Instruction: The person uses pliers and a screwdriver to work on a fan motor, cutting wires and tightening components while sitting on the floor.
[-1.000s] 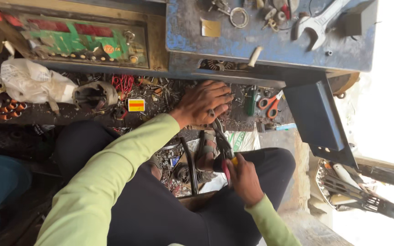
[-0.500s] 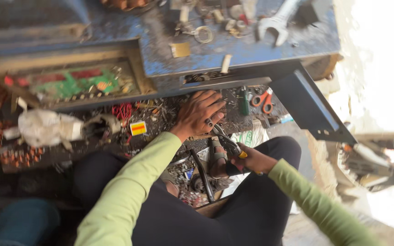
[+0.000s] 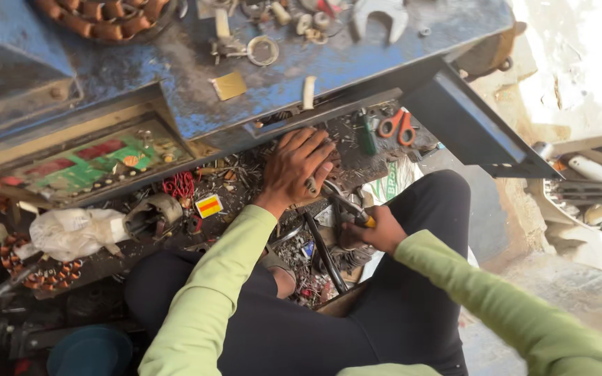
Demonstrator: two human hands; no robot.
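My left hand [image 3: 298, 169] lies flat, fingers spread, on the cluttered lower shelf [image 3: 238, 174] of a blue metal workbench. It presses down on small dark parts that its fingers hide. My right hand [image 3: 379, 231] is closed around the yellow-handled pliers [image 3: 346, 206]. The plier jaws point up and left and reach the fingertips of my left hand. Both arms wear light green sleeves, and I sit with dark trousers below the shelf.
Orange-handled scissors [image 3: 395, 125] and a green-handled tool [image 3: 366, 136] lie right of my left hand. A red wire coil [image 3: 179, 185], a yellow and red tag [image 3: 208, 206] and a white bag [image 3: 71, 232] sit left. A spanner [image 3: 379, 15] and metal ring [image 3: 263, 50] rest on the blue benchtop [image 3: 175, 76].
The view has swung, so the bench sits higher and more tilted in the picture. My right hand moved the pliers up to my left fingertips. My left hand stayed on the shelf.
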